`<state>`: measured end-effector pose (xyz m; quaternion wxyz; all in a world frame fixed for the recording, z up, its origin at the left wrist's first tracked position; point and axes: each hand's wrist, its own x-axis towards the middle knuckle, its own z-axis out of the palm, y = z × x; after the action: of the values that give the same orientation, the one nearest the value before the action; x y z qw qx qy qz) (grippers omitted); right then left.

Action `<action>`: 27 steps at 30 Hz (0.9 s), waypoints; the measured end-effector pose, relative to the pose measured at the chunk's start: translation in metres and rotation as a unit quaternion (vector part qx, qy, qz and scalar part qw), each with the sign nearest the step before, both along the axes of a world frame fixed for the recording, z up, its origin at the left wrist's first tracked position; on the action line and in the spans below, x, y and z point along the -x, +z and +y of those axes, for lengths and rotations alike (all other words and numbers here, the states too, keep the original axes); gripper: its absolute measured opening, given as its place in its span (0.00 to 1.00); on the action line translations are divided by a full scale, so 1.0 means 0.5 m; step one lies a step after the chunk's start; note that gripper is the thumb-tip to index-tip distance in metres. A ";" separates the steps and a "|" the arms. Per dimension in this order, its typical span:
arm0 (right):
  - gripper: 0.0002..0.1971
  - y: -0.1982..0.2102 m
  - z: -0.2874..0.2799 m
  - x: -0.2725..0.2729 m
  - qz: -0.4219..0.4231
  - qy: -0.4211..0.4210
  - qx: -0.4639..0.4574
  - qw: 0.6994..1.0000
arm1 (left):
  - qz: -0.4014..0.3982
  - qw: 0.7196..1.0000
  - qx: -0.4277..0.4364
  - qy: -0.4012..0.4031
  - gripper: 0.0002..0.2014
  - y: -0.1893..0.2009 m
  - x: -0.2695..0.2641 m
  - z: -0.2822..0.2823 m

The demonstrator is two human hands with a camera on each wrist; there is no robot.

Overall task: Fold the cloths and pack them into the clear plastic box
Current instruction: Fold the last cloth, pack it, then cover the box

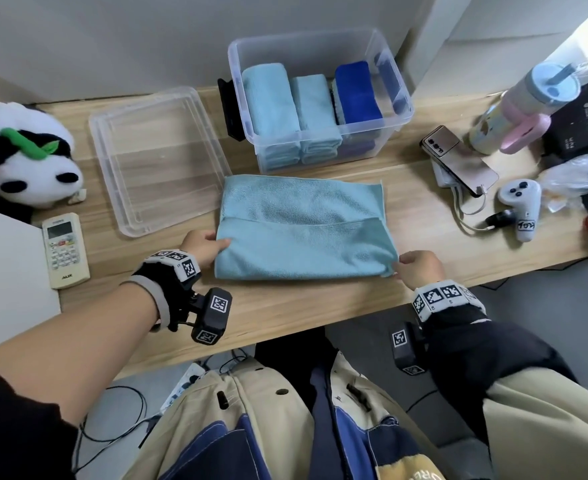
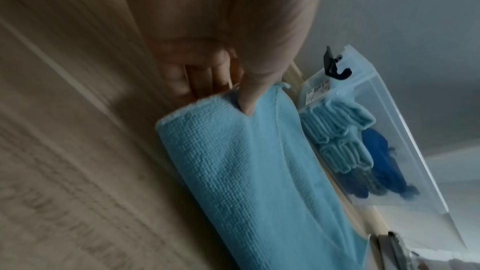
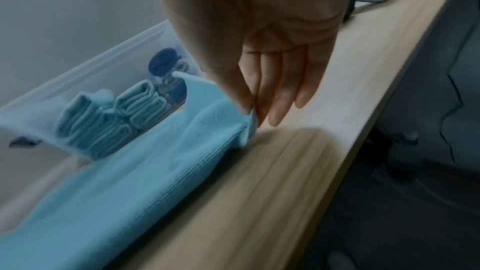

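Note:
A light blue cloth lies on the wooden desk, its near part folded over toward the far edge. My left hand pinches the folded layer's left end, thumb on top, fingers beneath. My right hand pinches the near right corner between thumb and forefinger, the other fingers straight. Behind the cloth stands the clear plastic box holding folded light blue cloths and a dark blue one; the same box shows in the left wrist view and the right wrist view.
The box's clear lid lies left of the cloth. A panda toy and a remote control sit at far left. On the right are phones, a bottle, a white controller and a black box.

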<state>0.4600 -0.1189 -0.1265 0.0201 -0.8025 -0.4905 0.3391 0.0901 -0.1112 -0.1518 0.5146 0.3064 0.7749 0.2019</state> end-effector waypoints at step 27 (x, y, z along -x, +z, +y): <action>0.32 -0.024 -0.031 -0.008 0.174 -0.048 0.266 0.947 | -0.066 0.995 -0.018 -0.079 0.13 0.009 0.018 -0.015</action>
<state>0.4640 -0.1345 -0.1384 -0.0933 -0.7301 -0.3317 0.5901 0.0812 -0.1186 -0.1475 0.5737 0.3614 0.7089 0.1943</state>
